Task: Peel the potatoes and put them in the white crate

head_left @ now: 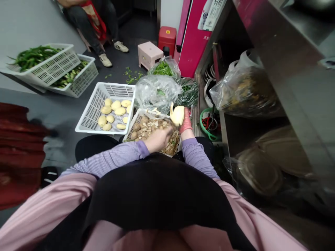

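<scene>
1. Pale yellow and freshly skinned, a peeled oval potato (177, 115) sits clamped in the person's right hand (186, 121), which wears a pink glove and holds it up just above the near basket.
2. Her bare left hand (160, 138) reaches in from the other side, fingers curled shut against the lower edge of that potato; whether a peeler is inside the fist I cannot tell, since the fingers hide it.
3. Both hands are close together, meeting at the potato, with lilac ribbed sleeves (115, 158) running back to a black apron (157, 195).
4. Directly beneath the hands stands a white slotted plastic basket (136, 120) holding brown unpeeled potatoes (136, 134) mixed with curls of peel.
5. Just to the left of the left hand lies a second white slotted tray (90, 113) with a cluster of peeled yellow potatoes (113, 113) in it.
6. Beyond the hands, clear crumpled plastic bags (157, 92) rest on the floor, one showing leafy greens (163, 68).
7. Far off to the left of the hands, two stacked white baskets carry long green peppers (32, 55).
8. Farther away still, past the bags, are a small pink plastic stool (149, 54) and a seated person's legs and pale trainers (106, 60).
9. To the right of the gloved hand runs a steel shelf unit (282, 62) with a bulging clear bag (246, 92) on it.
</scene>
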The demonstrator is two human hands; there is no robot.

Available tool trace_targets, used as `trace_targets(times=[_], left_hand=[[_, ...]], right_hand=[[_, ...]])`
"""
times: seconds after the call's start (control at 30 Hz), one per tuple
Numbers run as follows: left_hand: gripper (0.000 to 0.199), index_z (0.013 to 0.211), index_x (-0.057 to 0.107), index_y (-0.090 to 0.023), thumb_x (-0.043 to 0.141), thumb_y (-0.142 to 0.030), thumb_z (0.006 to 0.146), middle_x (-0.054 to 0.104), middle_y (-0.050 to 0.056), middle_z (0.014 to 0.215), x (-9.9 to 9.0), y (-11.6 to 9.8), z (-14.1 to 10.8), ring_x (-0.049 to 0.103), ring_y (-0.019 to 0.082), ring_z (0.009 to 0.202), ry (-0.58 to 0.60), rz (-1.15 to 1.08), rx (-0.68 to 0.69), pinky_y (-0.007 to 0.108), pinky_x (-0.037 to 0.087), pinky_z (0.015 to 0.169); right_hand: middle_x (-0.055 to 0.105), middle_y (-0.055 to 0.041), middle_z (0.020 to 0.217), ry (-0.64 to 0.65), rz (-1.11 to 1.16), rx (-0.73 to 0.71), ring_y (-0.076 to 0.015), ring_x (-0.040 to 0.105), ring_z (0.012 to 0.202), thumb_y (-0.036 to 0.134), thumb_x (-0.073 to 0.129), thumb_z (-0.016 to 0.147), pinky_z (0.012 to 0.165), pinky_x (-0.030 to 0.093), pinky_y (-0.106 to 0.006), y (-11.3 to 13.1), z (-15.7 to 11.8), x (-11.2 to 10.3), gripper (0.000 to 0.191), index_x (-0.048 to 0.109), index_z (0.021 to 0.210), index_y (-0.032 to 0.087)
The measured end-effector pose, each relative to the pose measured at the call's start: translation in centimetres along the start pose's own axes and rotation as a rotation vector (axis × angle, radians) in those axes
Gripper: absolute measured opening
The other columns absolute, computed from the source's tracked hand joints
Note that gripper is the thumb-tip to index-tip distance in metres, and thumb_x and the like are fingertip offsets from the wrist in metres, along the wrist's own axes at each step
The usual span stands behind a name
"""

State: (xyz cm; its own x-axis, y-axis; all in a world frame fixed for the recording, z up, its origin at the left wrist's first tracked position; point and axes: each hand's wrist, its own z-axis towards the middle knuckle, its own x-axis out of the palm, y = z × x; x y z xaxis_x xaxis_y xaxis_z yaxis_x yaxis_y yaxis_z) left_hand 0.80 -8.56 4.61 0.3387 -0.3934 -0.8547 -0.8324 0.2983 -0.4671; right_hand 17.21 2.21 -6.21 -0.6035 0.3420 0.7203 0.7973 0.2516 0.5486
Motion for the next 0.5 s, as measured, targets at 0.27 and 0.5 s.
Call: trace_targets(times=[0.27,0.5], left_hand=[[0.053,0.146,0.065,-0.015,0.054,-0.010,0.094,0.078,0.012,0.128,-4.7,0.5,5.9,0.074,0.027,0.120,-0.188,0.008,0.009,0.035,0.054,0.110],[0.053,0.152,0.060,-0.017,0.053,-0.017,0.099,0.081,0.012,0.108,0.1,-0.2,0.6,0.079,0.025,0.099,-0.032,-0.051,0.059,0.033,0.060,0.094]], right_hand=[[0.081,-0.0018,0.081,0.026,0.080,0.039,-0.0183,0.078,0.079,0.057,0.052,0.102,0.086,0.069,-0.037,1.2,-1.7,1.5,0.043,0.074,0.105,0.020],[0.077,0.0008,0.075,-0.092,0.220,0.018,-0.0170,0.072,0.071,0.064,0.045,0.100,0.083,0.068,-0.037,1.7,-0.8,1.0,0.050,0.071,0.094,0.023]])
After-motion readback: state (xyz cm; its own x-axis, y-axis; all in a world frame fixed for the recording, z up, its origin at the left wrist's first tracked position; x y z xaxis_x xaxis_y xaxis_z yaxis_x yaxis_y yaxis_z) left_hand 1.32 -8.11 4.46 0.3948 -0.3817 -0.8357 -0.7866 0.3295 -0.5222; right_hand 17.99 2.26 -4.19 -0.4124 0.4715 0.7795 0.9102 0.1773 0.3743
